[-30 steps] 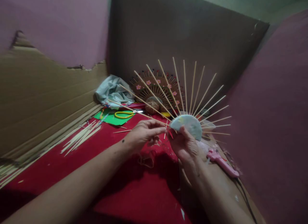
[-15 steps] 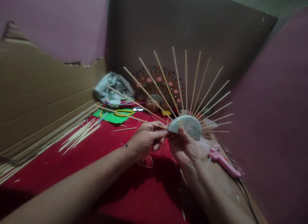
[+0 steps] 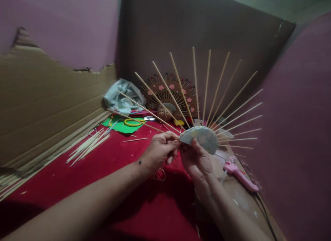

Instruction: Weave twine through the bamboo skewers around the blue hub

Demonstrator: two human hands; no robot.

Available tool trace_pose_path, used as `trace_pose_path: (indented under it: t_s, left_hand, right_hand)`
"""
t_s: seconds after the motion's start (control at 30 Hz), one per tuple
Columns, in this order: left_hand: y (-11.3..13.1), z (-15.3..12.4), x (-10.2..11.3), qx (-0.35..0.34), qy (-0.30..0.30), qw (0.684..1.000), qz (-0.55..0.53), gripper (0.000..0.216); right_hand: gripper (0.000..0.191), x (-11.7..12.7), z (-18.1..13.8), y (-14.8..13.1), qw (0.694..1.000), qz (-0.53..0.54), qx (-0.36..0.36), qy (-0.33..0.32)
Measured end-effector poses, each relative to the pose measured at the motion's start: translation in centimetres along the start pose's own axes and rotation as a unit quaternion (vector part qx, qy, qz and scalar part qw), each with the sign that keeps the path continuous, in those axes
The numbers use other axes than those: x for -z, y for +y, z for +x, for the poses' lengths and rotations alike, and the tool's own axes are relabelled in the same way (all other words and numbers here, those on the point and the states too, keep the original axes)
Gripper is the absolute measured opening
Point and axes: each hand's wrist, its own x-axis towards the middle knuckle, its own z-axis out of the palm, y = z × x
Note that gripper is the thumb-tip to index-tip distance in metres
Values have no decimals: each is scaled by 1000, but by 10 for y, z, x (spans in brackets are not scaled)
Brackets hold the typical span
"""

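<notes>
My right hand (image 3: 198,160) grips a pale half-round disc (image 3: 203,139), thumb across its face and fingers beneath. Thin wooden sticks (image 3: 207,87) fan out from its curved edge, above the table. At the disc's left corner, my left hand (image 3: 162,147) pinches with thumb and forefinger the base of the lowest left stick (image 3: 131,118). Whether twine is also between those fingers is hidden. Below them, a thin loop of twine (image 3: 160,174) shows against the red cloth.
Loose sticks (image 3: 89,144) lie left on the red cloth (image 3: 103,179). Behind are yellow-handled scissors (image 3: 134,122) on green paper (image 3: 119,127), a twine ball (image 3: 164,113), a crumpled cloth (image 3: 124,96) and a flowered fan (image 3: 173,89). A pink glue gun (image 3: 240,175) lies right.
The disc and its sticks have tilted slightly clockwise, the right-hand sticks reaching further right. Both hands keep their grip in nearly the same place. The camera view has shifted a little.
</notes>
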Motion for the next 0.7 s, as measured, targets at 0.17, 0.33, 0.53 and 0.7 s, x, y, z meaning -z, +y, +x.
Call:
trace_pose_path:
  t_s: [0.17, 0.33, 0.53, 0.7]
  left_hand:
    - [-3, 2, 0, 18, 2, 999, -29, 20]
    - [-10, 4, 3, 79, -42, 996, -16, 25]
    - [-15, 5, 10, 140, -48, 977, 157, 24]
    - [1, 17, 38, 54, -9, 881, 470, 13]
  right_hand:
    - [22, -2, 1, 0, 1000, -17, -12, -19]
    - [19, -5, 3, -5, 997, -62, -26, -37]
    - [20, -3, -1, -11, 993, -102, 15, -55]
    - [23, -3, -3, -14, 996, -85, 16, -21]
